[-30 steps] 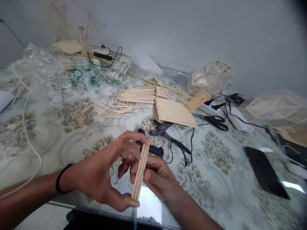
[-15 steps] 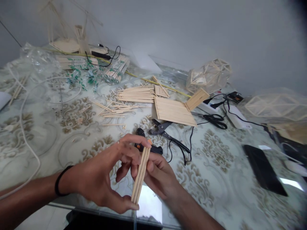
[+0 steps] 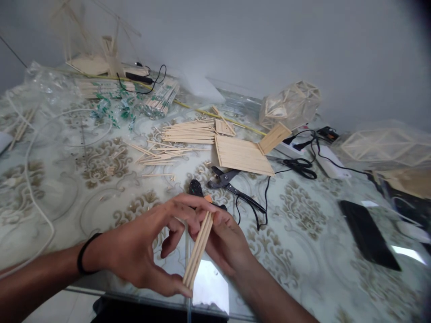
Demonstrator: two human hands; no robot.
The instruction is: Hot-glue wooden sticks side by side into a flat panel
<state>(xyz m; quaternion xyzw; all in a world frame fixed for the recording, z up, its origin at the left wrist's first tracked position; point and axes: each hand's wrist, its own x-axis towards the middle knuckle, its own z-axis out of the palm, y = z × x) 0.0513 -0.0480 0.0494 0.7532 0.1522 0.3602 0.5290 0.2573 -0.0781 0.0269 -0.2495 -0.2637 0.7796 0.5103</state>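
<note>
A small bundle of wooden sticks (image 3: 198, 251) stands slanted between my hands, over the front edge of the table. My left hand (image 3: 148, 246) spans it lengthwise, thumb at the lower end and fingers at the upper end. My right hand (image 3: 227, 242) pinches its upper end from the right. Just beyond my fingers lies a black glue gun (image 3: 195, 188) with an orange part, partly hidden by my left hand. Black-handled pliers (image 3: 235, 188) rest to its right. Behind them are a flat panel of joined sticks (image 3: 244, 154) and loose sticks (image 3: 186, 132).
Scissors (image 3: 299, 167), a power strip (image 3: 332, 161) with cables and a black phone (image 3: 368, 235) lie on the right. Stick frames in plastic (image 3: 291, 105) stand at the back right. Packaged sticks (image 3: 161, 98) and a white cable (image 3: 28, 179) are on the left.
My right hand has moved up to the bundle's upper end, its thumb now near the tip. The bundle leans slightly more to the right; my left hand still spans it.
</note>
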